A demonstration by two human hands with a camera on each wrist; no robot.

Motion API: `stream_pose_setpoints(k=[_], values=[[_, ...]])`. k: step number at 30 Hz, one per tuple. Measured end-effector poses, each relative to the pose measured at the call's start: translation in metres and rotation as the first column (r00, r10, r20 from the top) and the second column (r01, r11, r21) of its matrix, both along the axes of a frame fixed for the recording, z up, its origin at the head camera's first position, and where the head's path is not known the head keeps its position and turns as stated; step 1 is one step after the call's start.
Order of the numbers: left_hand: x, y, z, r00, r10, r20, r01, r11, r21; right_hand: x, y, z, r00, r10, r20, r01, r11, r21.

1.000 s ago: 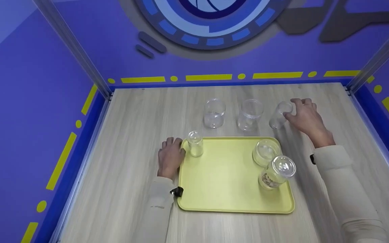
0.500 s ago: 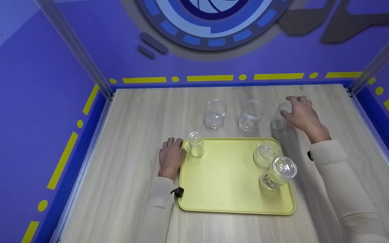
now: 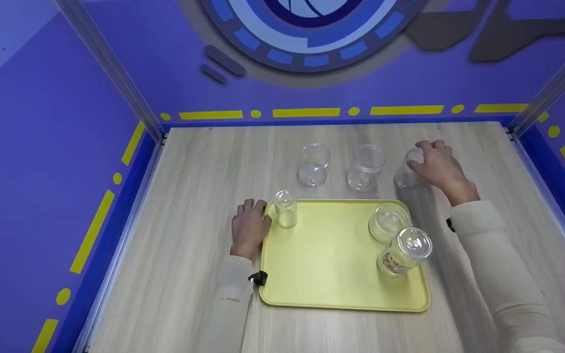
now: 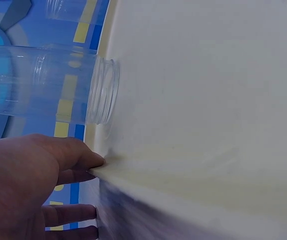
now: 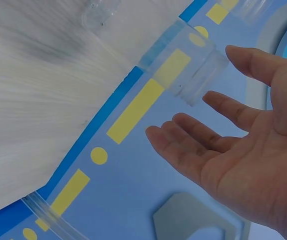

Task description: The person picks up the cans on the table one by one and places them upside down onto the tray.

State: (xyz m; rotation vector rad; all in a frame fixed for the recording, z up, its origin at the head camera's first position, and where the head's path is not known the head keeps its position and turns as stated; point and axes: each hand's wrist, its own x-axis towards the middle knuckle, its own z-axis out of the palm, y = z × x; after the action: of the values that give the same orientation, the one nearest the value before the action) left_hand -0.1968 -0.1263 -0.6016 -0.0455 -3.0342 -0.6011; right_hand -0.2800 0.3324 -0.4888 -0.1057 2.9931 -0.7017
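My left hand (image 3: pixel 249 228) holds the left edge of a yellow tray (image 3: pixel 329 302), with the thumb on the rim in the left wrist view. Beside that hand, a small clear jar (image 3: pixel 286 214) stands upside down on the tray, its threaded mouth (image 4: pixel 105 92) downward. At the back right, my right hand (image 3: pixel 440 165) has thumb and index finger at the top of a clear cup (image 3: pixel 404 176). In the right wrist view they meet opposite sides of the cup's end (image 5: pixel 191 82); the other fingers are loosely bent. The hand partly hides this cup in the head view.
Two clear cups (image 3: pixel 314 169) (image 3: pixel 366 171) stand in a row behind the tray. On its right side are a low clear bowl-like jar (image 3: pixel 389 221) and an upturned jar (image 3: pixel 396 262) with a printed label. Blue walls (image 3: pixel 351 88) border the wooden table (image 3: pixel 189 196).
From one second ago, my right hand has shifted slightly left, bringing thumb and index finger onto the rightmost cup. Since half a second ago it has stayed nearly still. The left hand keeps its place.
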Motion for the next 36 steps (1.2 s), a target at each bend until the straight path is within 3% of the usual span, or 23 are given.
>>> stream_pose_setpoints(k=[17, 36], values=[[0.000, -0.001, -0.003, 0.999, -0.008, -0.034, 0.008, 1.000, -0.002, -0.004, -0.001, -0.008, 0.999, 0.024, 0.024, -0.023, 1.000, -0.016], [-0.001, -0.001, -0.003, 0.999, -0.009, -0.036, 0.009, 1.000, -0.007, -0.009, -0.005, -0.013, 0.999, 0.045, -0.014, -0.046, 0.999, -0.021]])
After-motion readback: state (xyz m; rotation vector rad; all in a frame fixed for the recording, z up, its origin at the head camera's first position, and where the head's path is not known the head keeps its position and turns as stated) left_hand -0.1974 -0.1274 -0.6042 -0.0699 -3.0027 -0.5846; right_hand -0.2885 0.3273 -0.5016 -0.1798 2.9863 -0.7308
